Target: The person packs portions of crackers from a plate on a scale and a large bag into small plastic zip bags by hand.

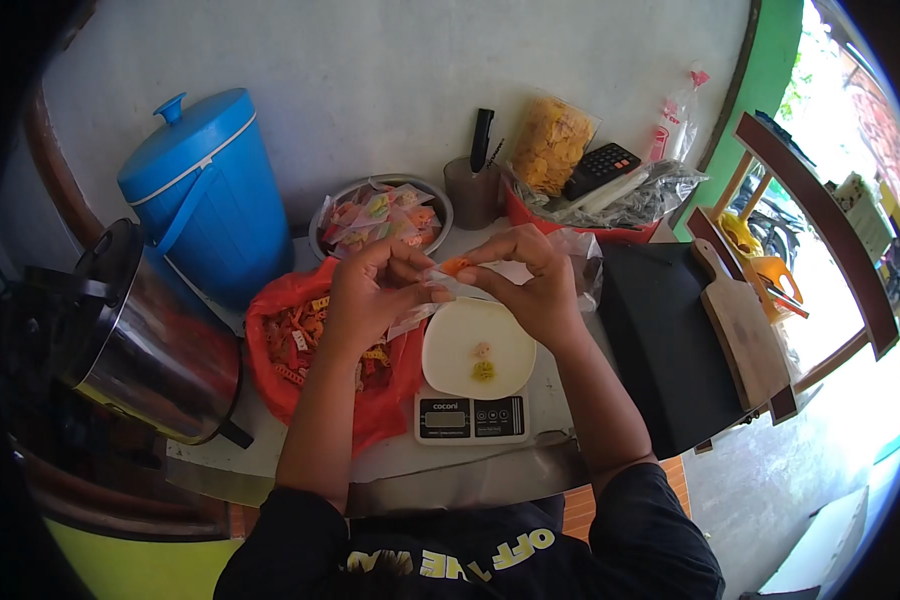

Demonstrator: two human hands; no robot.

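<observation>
Above the back of a white kitchen scale (470, 420), both hands meet close together. My left hand (385, 285) pinches the edge of a small clear plastic bag (440, 277). Between the thumb and fingers of my right hand (525, 280) is a small orange piece (456, 266), at the bag's edge. Two small pieces, one pale and one yellow-green (483, 371), lie on the scale's white plate (450, 345). To the left, a red plastic bag (270, 300) stands open, full of orange and yellow pieces (305, 335).
Behind my hands is a metal bowl (448, 212) of small filled packets (390, 215). A blue cooler (210, 210) and a steel container (170, 350) stand left. At right are a red tray (580, 230), a calculator (602, 170), a black box (660, 340) and a wooden board (745, 345).
</observation>
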